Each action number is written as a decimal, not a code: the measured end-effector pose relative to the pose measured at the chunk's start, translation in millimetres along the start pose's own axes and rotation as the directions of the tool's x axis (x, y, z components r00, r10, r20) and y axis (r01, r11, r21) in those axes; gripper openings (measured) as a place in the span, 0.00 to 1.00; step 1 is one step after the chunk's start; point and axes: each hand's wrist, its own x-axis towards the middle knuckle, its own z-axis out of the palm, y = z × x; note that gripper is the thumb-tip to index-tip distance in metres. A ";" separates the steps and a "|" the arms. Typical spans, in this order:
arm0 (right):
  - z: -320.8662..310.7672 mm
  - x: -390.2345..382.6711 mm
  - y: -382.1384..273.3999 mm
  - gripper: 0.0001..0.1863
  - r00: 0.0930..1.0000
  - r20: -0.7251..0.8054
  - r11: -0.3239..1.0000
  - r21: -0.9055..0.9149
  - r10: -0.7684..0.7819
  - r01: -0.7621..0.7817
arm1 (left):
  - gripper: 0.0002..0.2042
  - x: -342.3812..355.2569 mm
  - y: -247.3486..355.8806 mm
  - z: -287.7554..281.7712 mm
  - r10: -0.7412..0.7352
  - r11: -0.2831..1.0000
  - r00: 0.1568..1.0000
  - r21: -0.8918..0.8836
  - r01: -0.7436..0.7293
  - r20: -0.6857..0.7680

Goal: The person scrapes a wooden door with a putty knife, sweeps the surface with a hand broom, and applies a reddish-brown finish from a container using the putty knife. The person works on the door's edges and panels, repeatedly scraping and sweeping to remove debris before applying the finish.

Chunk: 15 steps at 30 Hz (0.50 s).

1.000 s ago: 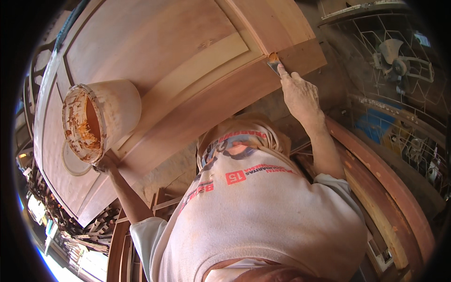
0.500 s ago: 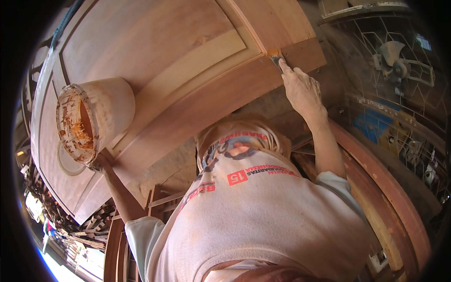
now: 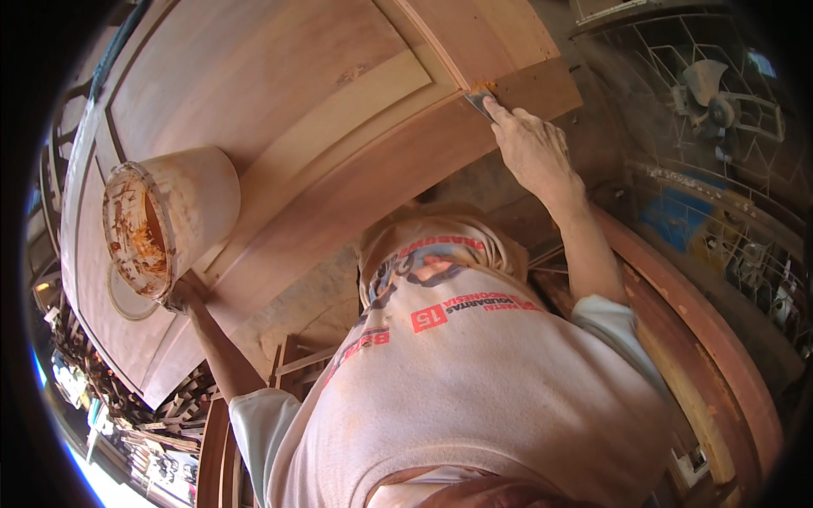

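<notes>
A wooden panelled door (image 3: 279, 93) lies flat in front of me. On its left part a whitish bucket (image 3: 203, 190) is tipped toward the left, its inside smeared with orange-brown putty. My left hand (image 3: 190, 292) is closed at the bucket's lower rim, its fingers partly hidden. At the door's right end, my right hand (image 3: 533, 152) grips a putty knife (image 3: 477, 103). The blade touches the wood where two frame pieces meet, beside a small smear of orange putty (image 3: 483, 85). My index finger stretches along the knife toward the blade.
A round lid (image 3: 127, 296) lies beside the bucket's mouth. Curved reddish wooden pieces (image 3: 686, 313) stand to my right. Beyond them are a fan (image 3: 711, 97) and a metal grille (image 3: 669, 51). Stacked wood offcuts (image 3: 110, 381) fill the lower left.
My right hand has drawn the putty knife slightly left, and the blade now sits at a different angle, showing more of the putty smear. My left hand and the bucket stay nearly the same.
</notes>
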 end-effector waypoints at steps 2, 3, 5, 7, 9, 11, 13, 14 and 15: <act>-9.8 -12.1 3.8 0.22 0.999 -0.010 0.998 0.028 0.051 -0.051 | 0.24 -0.7 -2.6 -0.2 0.006 1.000 1.000 0.008 -0.006 0.000; -13.8 -17.5 7.0 0.22 0.997 -0.012 0.996 0.040 0.076 -0.076 | 0.24 -1.7 -2.5 1.0 0.003 1.000 1.000 0.011 -0.004 0.004; 5.8 -13.2 17.4 0.22 0.995 -0.069 0.993 0.099 0.074 -0.067 | 0.24 -0.2 -4.9 0.2 0.008 1.000 1.000 0.012 -0.008 0.003; 14.0 -18.6 27.8 0.22 0.994 -0.051 0.990 0.106 0.100 -0.094 | 0.24 1.6 -2.3 1.4 0.012 1.000 1.000 0.014 -0.012 0.000; -1.4 -30.6 21.2 0.23 0.989 0.041 0.988 0.061 0.141 -0.143 | 0.24 1.5 -5.4 -0.2 0.010 1.000 1.000 0.020 -0.010 0.000; 3.6 -23.5 18.0 0.23 0.995 -0.062 0.990 0.115 0.084 -0.076 | 0.24 3.8 -3.4 0.5 0.007 1.000 1.000 0.020 -0.007 0.000; 12.9 -25.4 21.6 0.23 0.993 -0.104 0.990 0.130 0.060 -0.046 | 0.25 5.9 -0.9 0.6 0.012 1.000 1.000 0.017 -0.012 0.001; 18.2 -24.5 21.4 0.23 0.993 -0.102 0.991 0.125 0.054 -0.041 | 0.25 7.8 -0.2 0.2 0.005 1.000 1.000 0.019 -0.005 -0.003; 20.9 -22.8 21.3 0.23 0.994 -0.099 0.992 0.121 0.048 -0.036 | 0.25 10.0 -1.6 -1.7 0.004 1.000 1.000 0.022 -0.004 -0.002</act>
